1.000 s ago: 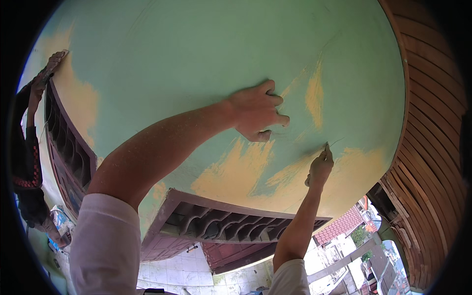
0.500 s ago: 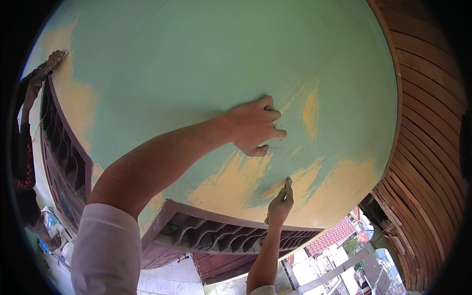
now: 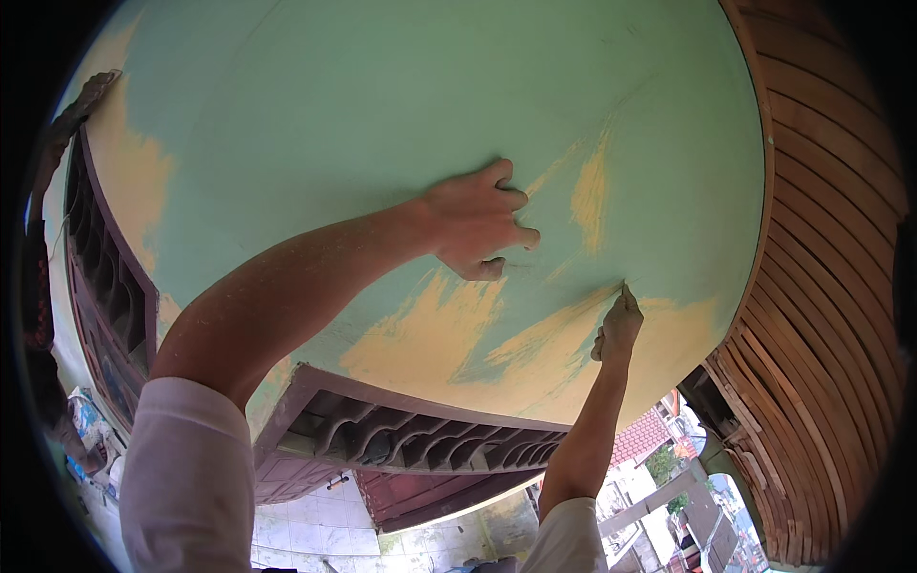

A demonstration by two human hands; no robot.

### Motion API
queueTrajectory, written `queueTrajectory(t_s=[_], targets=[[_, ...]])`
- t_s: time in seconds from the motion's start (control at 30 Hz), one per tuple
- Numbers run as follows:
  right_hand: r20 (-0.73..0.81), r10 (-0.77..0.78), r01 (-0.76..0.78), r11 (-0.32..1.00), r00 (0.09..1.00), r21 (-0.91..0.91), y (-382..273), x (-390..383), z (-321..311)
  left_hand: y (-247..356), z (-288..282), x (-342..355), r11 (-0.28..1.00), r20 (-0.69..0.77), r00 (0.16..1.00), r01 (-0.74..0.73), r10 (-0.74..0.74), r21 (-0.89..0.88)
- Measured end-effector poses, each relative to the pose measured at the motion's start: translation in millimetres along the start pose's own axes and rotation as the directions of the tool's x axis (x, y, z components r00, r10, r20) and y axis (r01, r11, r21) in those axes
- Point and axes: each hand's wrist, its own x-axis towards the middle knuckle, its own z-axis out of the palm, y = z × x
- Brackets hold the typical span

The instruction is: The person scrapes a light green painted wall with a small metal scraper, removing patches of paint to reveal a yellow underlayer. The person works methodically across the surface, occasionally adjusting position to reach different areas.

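Note:
A wall (image 3: 334, 124) of green paint with streaky bare yellow patches (image 3: 430, 329) fills the middle of the view. My left hand (image 3: 478, 222) leans on the green paint, fingers apart and bent, holding nothing. Lower and to its right, my right hand (image 3: 619, 329) is closed around a small thin flat scraper (image 3: 624, 286), mostly covered by the fingers. The scraper's tip meets the wall at the upper end of a streaked yellow patch (image 3: 549, 334).
Below the patches runs a brown vent frame (image 3: 420, 439) with wavy slats. Wooden planks (image 3: 821, 286) line the right side. At far left another person's hand (image 3: 94, 93) works on the wall. Pale floor tiles (image 3: 315, 530) and a red roof (image 3: 640, 436) show far below.
My right hand has moved up and to the right along the wall with the scraper. My left hand stays against the wall, while the whole view has shifted slightly.

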Motion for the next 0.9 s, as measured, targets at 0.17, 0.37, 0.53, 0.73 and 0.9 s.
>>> queueTrajectory(t_s=[0.17,0.37,0.53,0.73,0.9], targets=[[0.078,-0.431,0.438,0.887,0.899,-0.143,116,-61,41,1,6,5,0.998,-0.042,0.999,0.023,-0.026,-0.057],[0.021,0.023,-0.025,0.996,1.0,0.08,-2,29,-8,-3,-2,8,0.997,0.048,0.998,-0.026,0.03,-0.075],[0.06,-0.496,0.499,0.852,0.866,-0.158,144,-60,45,4,3,9,0.999,0.04,0.998,-0.049,0.05,-0.011],[0.057,-0.041,0.037,0.997,0.998,0.067,-2,15,-10,-4,-2,4,1.0,0.051,0.999,-0.006,0.004,0.027],[0.012,-0.367,0.367,0.928,0.93,-0.064,102,-12,21,7,6,7,1.0,0.006,1.0,-0.024,0.024,-0.005]])
